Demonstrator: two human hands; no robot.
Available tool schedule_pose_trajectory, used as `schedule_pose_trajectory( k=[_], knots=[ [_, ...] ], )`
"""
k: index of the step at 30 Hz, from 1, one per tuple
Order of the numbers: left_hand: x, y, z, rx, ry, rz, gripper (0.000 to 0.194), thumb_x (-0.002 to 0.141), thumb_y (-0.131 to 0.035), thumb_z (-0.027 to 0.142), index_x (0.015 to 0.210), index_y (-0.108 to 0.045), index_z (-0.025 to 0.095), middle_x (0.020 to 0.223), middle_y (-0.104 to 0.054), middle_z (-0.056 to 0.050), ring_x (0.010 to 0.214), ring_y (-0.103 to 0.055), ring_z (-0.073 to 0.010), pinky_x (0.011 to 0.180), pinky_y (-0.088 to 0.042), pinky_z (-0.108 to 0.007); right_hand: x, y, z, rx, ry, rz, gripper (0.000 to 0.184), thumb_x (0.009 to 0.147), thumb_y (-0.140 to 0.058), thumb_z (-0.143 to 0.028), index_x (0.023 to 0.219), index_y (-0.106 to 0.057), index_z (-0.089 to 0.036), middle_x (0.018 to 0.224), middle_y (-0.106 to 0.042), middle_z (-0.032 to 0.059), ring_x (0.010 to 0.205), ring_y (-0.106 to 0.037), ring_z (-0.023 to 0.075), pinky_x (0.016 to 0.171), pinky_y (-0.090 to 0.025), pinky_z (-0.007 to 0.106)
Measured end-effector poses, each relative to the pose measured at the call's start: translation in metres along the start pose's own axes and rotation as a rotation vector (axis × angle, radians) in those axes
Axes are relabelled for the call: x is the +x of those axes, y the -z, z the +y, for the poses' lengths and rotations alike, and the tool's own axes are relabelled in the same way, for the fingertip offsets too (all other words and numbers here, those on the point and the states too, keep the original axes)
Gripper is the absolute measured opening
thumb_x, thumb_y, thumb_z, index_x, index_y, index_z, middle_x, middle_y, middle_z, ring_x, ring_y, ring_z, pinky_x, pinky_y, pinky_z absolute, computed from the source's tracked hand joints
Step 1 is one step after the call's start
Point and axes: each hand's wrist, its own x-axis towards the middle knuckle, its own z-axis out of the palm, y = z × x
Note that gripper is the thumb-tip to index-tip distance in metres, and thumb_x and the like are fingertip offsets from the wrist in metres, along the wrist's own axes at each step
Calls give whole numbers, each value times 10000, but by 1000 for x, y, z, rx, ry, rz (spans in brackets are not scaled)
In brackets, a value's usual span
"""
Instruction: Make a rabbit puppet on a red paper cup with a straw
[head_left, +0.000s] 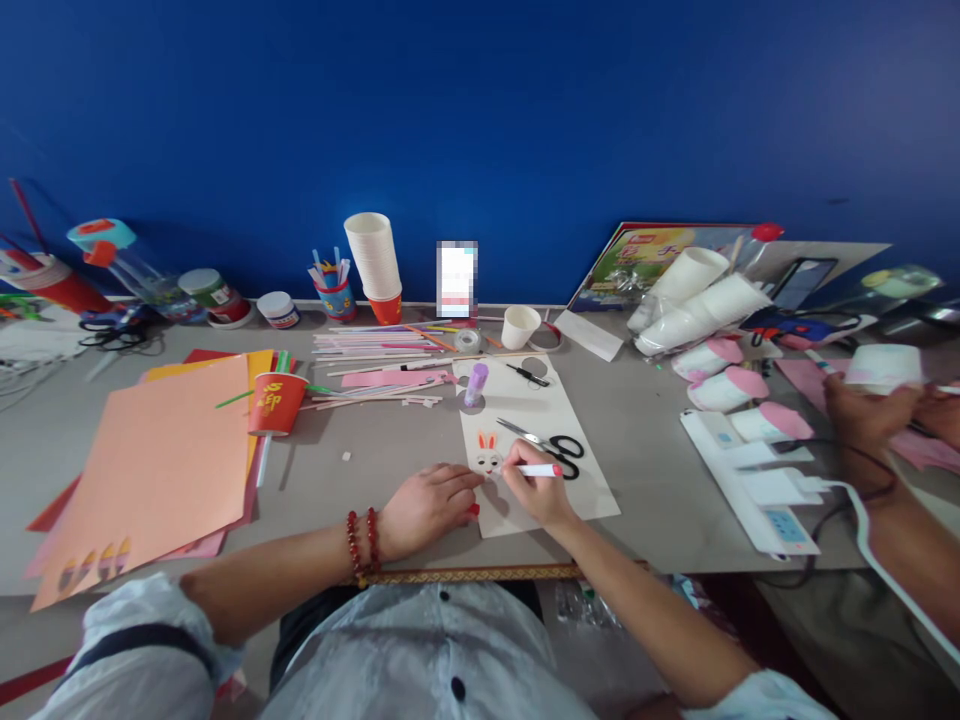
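Observation:
My right hand [536, 488] grips a white marker with a red end [541, 470], its tip at a small rabbit face [489, 459] with orange ears and large eyes. My left hand [431, 508] rests beside the rabbit, fingertips at its lower left edge. A red marker cap [473, 510] pokes out between the thumb and fingers of this hand. Beneath lies a white sheet of paper [517, 515] with round holes cut out of it. Black-handled scissors [551, 447] lie on the sheet just beyond my right hand. A purple glue stick [475, 385] stands farther back.
Coloured paper [172, 440] and a red cup with straws [276, 405] are on the left. Paper strips [382, 343], stacked white cups [373, 255] and one white cup [520, 326] line the back. Right: a power strip [750, 490], pink-topped cups [727, 388], another person's hand [870, 415] holding a cup.

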Motion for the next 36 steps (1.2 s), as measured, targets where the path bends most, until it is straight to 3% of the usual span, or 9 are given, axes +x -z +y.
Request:
schedule_pose_trajectory(
  k=[14, 36],
  knots=[
    [1, 3, 1, 3, -4, 2, 261, 1009, -450, 360, 1036, -615, 160, 1299, -644, -92, 1198, -588, -230, 1001, -502, -392, 2, 1, -3, -2, 4, 41, 212, 792, -510, -160, 615, -418, -231, 521, -413, -52, 486, -372, 129, 512, -294, 270],
    [0, 1, 0, 0, -5, 5, 257, 1007, -452, 360, 1041, -615, 165, 1299, -641, -96, 1203, -582, -225, 1000, -497, -388, 1, 0, -3, 10, -12, 2, 219, 801, -504, -143, 622, -412, -228, 532, -406, -53, 488, -362, 124, 511, -287, 269]
  ],
)
